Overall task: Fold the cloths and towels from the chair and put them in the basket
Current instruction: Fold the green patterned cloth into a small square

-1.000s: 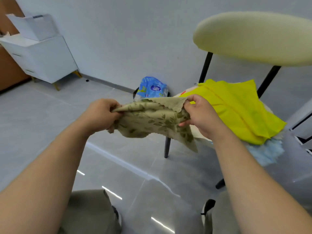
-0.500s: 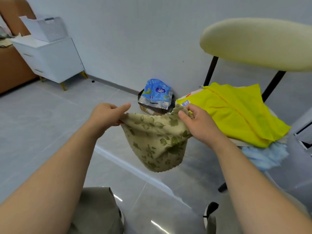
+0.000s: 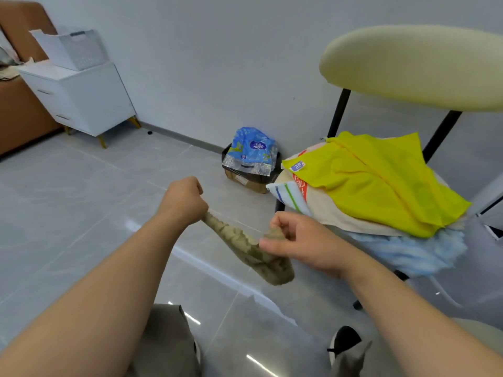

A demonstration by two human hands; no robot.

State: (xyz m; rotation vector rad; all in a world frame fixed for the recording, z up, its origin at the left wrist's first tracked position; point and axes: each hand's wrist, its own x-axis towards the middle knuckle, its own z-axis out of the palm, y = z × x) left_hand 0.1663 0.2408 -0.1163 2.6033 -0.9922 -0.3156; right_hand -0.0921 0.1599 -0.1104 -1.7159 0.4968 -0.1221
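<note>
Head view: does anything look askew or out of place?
The floral cloth sags bunched between the left hand and right hand, not folded. The blue towel droops off the chair under the yellow cloth.

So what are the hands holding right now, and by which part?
One olive leaf-print cloth. The left hand grips one end in its fist; the right hand pinches the other, and the middle sags between them.

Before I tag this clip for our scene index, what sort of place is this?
Probably a room in a home: a white two-drawer cabinet, a cream chair piled with cloths, and a lined cardboard waste box on the grey tiled floor.
</note>
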